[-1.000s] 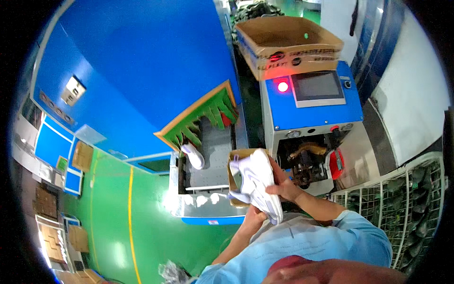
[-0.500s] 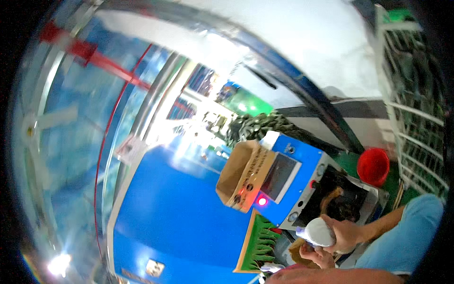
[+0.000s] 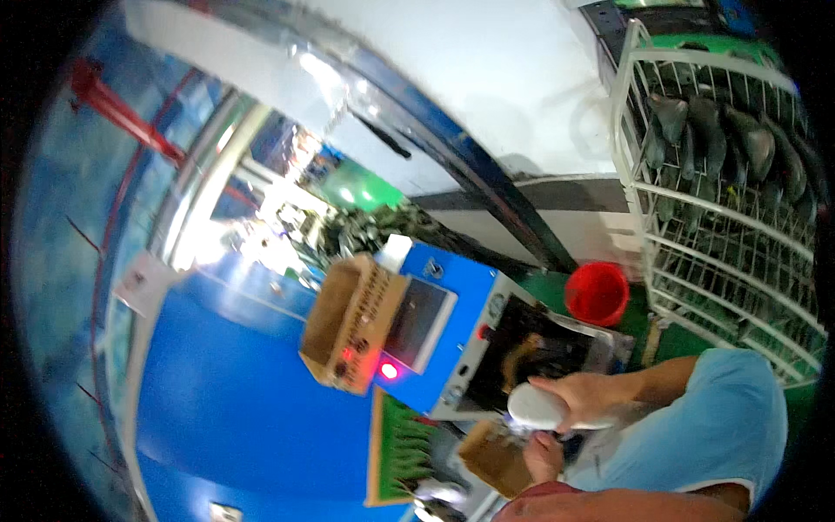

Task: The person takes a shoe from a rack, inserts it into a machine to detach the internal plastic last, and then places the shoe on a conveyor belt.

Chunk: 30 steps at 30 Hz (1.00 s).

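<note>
My right hand (image 3: 590, 402) is closed round a white rounded piece (image 3: 535, 406) with a purplish edge, perhaps a shoe; its far end is hidden by my hand. My left hand (image 3: 544, 454) is closed at the lower edge of the same piece, its fingers partly hidden and blurred. Just beyond both hands is the dark opening (image 3: 500, 365) of a blue machine (image 3: 442, 283), with a brown curved shape inside. Close to my left hand lies a small brown cardboard box (image 3: 487, 457), tilted.
A cardboard box (image 3: 344, 335) stands on the machine beside its screen and a lit red light (image 3: 389, 371). Green slotted holder (image 3: 404, 452) sits at lower middle. Red bucket (image 3: 597, 294) and a white wire rack (image 3: 639, 187) of dark curved pieces stand at right.
The whole view has shifted, so the machine, bucket and rack now lie further left, and more of the rack shows. Both hands stay on the white piece.
</note>
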Available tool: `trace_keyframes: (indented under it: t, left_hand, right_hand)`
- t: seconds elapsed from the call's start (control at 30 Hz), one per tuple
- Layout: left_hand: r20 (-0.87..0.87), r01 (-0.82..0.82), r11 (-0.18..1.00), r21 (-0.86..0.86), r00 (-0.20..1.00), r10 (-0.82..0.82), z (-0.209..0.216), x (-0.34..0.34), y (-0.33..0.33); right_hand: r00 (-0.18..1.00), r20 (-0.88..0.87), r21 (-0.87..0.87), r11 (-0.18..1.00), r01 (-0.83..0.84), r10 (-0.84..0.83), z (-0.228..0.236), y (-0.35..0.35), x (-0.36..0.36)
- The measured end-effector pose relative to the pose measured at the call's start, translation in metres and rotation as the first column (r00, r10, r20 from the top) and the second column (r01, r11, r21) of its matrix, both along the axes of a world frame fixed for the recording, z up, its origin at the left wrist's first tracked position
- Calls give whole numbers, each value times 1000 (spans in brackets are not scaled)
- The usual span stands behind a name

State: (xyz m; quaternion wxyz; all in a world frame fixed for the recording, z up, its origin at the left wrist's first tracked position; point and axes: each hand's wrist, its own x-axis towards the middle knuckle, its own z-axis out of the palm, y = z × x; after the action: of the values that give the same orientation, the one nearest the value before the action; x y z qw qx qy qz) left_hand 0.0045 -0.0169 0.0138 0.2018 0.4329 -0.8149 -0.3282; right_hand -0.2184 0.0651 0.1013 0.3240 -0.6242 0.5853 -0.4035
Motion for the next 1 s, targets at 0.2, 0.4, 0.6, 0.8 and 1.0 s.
trace_keyframes:
  t: [0.2,0.4,0.6,0.8,1.0]
  left_hand:
    - [-686,379,593,711,561,464,15,-8,-28]
    - [-383,456,135,880,511,770,-58,-14,-5]
    - [-428,420,151,895,710,560,-14,-24,19]
    - [-258,37,530,847,901,349,-32,-15,-7]
    - [-444,109,874,474,887,130,-25,-15,5]
  right_hand:
    - [301,950,143,974,-175,-85,-87,-10,-50]
    - [-13,874,474,860,-190,-485,-152,47,-89]
    - [533,744,582,782,-224,-402,-112,62,-50]
    - [547,751,497,862,-101,-369,-124,22,-26]
    - [375,867,343,939,31,-329,-96,3,-34]
